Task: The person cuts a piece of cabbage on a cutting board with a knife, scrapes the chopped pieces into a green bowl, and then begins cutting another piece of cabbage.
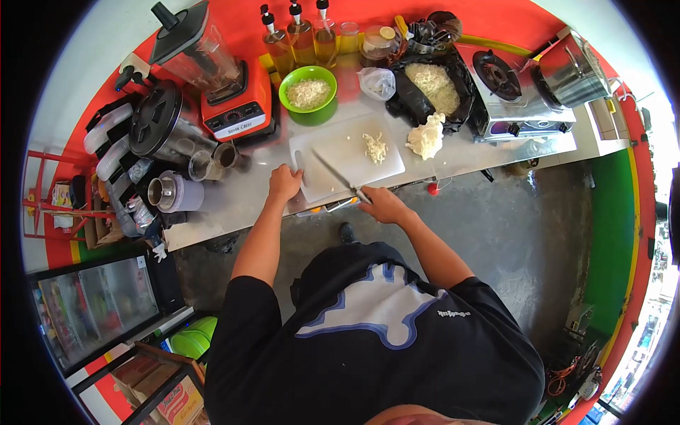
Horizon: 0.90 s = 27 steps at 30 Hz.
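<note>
"What's nearest the body?"
"A black T-shirt (418, 340) with a white and blue design, then two bare forearms reaching to the metal counter (223, 212)."
"And the right hand (386, 205)?"
"Its fingers are closed around the handle of a knife (334, 168), at the near edge of the white cutting board (343, 142). The blade slants away and leftward over the board."
"The left hand (285, 184)?"
"At the board's left edge, fingers bent. I can't tell how far open they are, or whether they grip the edge."
"Anything on the board?"
"A small heap of pale cut pieces (375, 147) on its right half, apart from the blade, and a few scattered bits."
"Beside it?"
"A pale, ragged lump (426, 137), just right of the board."
"Farther back?"
"A green bowl (312, 115) of pale pieces behind the board's left part, then a clear plastic bag (377, 83), and a black bag (464, 92) open around more pale shreds (433, 85)."
"What flanks those?"
"A red-based blender (237, 106) to the left; a stove (524, 106) to the right, with a metal pot (577, 74) on it."
"And behind the bowl?"
"Three pump bottles (302, 42), upright near the red wall (375, 8)."
</note>
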Motion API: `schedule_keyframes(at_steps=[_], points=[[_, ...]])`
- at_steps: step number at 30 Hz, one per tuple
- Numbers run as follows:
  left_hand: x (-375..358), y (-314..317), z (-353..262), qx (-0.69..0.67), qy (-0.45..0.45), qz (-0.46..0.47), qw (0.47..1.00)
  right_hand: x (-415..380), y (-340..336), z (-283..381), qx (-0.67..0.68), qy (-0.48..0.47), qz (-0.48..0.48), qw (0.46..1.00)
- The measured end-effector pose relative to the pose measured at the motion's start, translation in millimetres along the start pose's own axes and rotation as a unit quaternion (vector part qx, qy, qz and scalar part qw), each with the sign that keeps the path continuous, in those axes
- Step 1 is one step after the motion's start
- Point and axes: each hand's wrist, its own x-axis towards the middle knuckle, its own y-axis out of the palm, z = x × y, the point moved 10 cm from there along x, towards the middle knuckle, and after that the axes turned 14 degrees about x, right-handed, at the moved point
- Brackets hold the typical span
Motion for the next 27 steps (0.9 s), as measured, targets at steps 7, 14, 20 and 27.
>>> schedule_keyframes(at_steps=[7,14,20,27], points=[[1,2,1,-0.018,0.007,0.010,1.000,10,27,-4,-0.049,-0.058,0.032,0.997],[-13,6,-10,0.045,0.039,-0.130,0.990,6,-52,-42,0.056,0.010,-0.102,0.993],[-17,-10,-27,0.087,-0.019,-0.062,0.994,-4,-73,-37,0.065,0.028,-0.113,0.991],[-17,28,6,-0.390,-0.160,0.094,0.902,-28,-90,-47,0.216,0.035,-0.151,0.964]])
